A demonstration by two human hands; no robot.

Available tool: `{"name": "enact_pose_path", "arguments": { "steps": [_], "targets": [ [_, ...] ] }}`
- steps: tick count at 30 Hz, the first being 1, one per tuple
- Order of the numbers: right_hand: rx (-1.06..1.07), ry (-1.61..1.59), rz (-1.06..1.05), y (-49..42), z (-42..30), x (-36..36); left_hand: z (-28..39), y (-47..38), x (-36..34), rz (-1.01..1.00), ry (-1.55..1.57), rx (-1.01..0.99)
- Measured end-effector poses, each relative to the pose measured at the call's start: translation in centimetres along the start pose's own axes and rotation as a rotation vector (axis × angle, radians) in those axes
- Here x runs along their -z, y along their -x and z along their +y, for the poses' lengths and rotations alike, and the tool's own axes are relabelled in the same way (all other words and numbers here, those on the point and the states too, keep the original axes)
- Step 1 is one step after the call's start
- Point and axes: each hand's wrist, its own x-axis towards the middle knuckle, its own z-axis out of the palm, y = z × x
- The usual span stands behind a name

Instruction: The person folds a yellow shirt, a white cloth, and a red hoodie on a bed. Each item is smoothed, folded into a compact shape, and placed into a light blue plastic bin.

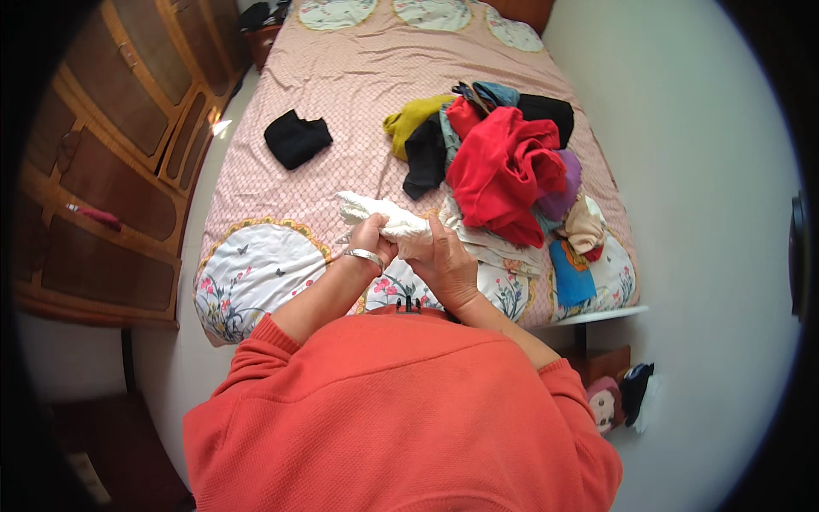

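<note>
Both my hands grip a bunched white cloth garment (387, 214) held in front of me above the foot of the bed. My left hand (376, 240), with a silver bangle at its wrist, has the cloth at its middle. At the right end, my right hand (445, 262) closes on the same cloth, its fingers pointing up. Just beyond my right hand lies a heap of clothes, topped by a red garment (505, 173). A folded black garment (297, 139) rests apart on the left of the bedspread (365, 115).
The heap also holds a mustard garment (413, 118), a black one (425, 157) and a purple one (563, 185). Near the right bed edge are a blue cloth (572, 275) and a beige one (583, 227). Wooden wardrobes (115, 160) stand left; a white wall (691, 192) borders the right.
</note>
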Motion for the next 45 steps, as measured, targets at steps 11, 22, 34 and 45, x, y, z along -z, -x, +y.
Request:
{"name": "enact_pose_path", "arguments": {
  "steps": [11, 22, 34, 45],
  "targets": [
    [-0.887, -0.316, 0.156, 9.9, 1.0, 5.6, -8.0, 1.3, 0.5, -0.407, -0.305, 0.550],
    [-1.051, -0.311, 0.221, 23.1, -1.2, 19.7, -21.6, 8.0, -2.1, -1.478, -1.473, -0.552],
    [-1.127, -0.273, 0.261, 43.1, -6.7, 34.9, -42.6, 22.1, -5.9, -1.805, -1.445, 0.649],
    [-1.510, -0.164, 0.553, 54.6, -8.4, 36.6, -57.5, 25.8, -3.2, -1.857, -1.317, 0.998]
  ]
}}
